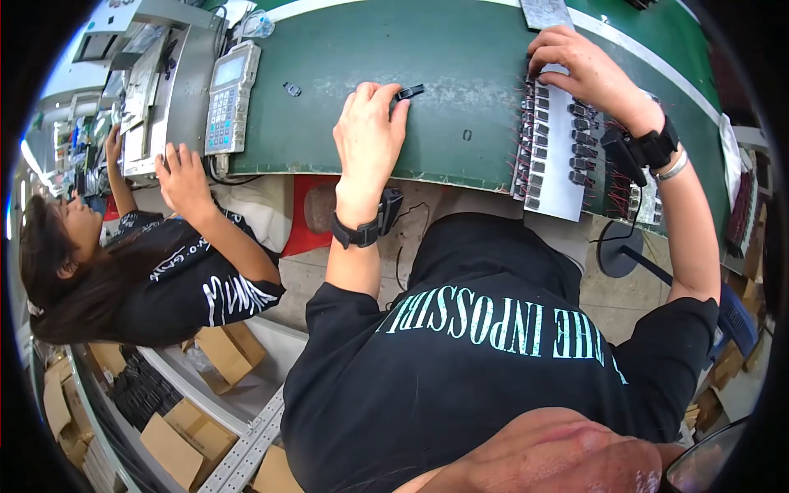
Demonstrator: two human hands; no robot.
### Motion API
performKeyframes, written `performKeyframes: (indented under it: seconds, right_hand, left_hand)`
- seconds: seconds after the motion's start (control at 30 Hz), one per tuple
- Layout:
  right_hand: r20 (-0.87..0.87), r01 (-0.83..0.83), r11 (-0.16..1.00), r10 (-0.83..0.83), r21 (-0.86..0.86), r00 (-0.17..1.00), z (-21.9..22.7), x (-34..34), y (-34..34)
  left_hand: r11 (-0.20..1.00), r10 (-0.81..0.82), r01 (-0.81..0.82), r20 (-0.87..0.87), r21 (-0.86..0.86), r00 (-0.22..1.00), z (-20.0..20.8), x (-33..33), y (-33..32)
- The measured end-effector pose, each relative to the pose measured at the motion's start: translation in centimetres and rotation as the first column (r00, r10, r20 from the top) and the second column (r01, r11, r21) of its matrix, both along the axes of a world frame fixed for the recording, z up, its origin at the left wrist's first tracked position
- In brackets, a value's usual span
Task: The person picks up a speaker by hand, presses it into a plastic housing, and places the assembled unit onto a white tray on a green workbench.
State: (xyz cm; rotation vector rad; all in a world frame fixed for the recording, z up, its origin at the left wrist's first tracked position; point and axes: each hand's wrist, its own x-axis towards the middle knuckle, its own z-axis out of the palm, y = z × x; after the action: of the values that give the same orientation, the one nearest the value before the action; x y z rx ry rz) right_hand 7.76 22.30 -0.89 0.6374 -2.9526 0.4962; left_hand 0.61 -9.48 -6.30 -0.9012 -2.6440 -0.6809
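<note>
My left hand (371, 127) is over the green bench, pinching a small black plastic part (409, 92) between thumb and forefinger. At the far end of a pale flat board (559, 140), my right hand (579, 70) has its fingers curled down together at the left row; what they grip is hidden. Small black components (538, 140) with thin red wires stand in a row along the board's left edge. A second row of black components (583, 140) runs down its right side. Each wrist wears a black strapped device.
A grey keypad unit (232, 99) with a screen stands left on the green bench (329, 49). A small dark piece (292, 89) and a black ring-like piece (467, 135) lie there. A co-worker (164, 246) works at a machine further left. Cardboard boxes (226, 353) sit behind.
</note>
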Motion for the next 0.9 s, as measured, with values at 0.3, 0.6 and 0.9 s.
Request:
performKeyframes:
  seconds: [0.3,0.6,0.9]
  right_hand:
    - [-0.032,0.178,0.979,-0.181,-0.098,0.983,-2.2,1.5,0.0]
    - [-0.048,0.239,0.944,-0.256,-0.229,0.965,-2.4,2.0,-0.6]
    - [-0.180,0.233,0.948,-0.273,-0.215,0.945,-3.0,2.1,0.1]
  left_hand:
    - [0.996,-0.049,0.051,-0.017,0.079,0.999,1.5,-0.3,1.5]
    - [0.930,-0.353,0.367,0.347,0.026,0.869,3.4,-2.6,12.5]
    - [0.913,-0.401,0.299,0.738,0.276,0.543,-0.1,-4.7,14.9]
